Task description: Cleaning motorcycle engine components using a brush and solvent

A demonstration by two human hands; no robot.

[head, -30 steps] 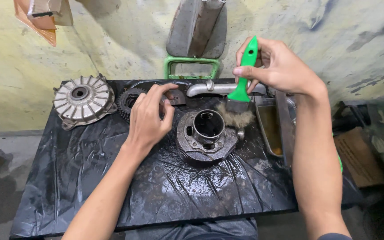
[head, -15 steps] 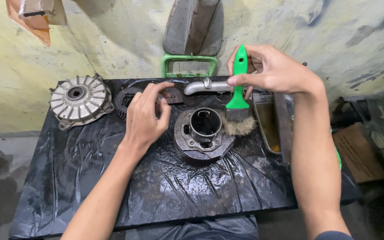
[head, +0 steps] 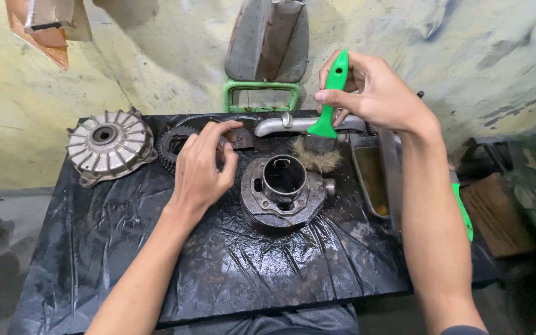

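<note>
While the green-handled brush (head: 326,121) is gripped by the right hand (head: 373,93) behind the engine cylinder (head: 283,191), brushing is judged underway; the left hand (head: 203,167), loosely curled and empty, rests beside it, and bristles need lowering onto the cylinder.

Right hand (head: 376,93) gripping green brush (head: 327,115) above engine cylinder (head: 282,192), left hand (head: 201,167) perhaps touching sprocket (head: 172,147).

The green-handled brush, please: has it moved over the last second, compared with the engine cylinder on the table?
Yes. The green-handled brush in the right hand has swung from leaning to nearly upright, its bristles staying just behind the engine cylinder, which has not shifted on the black sheet.
</note>
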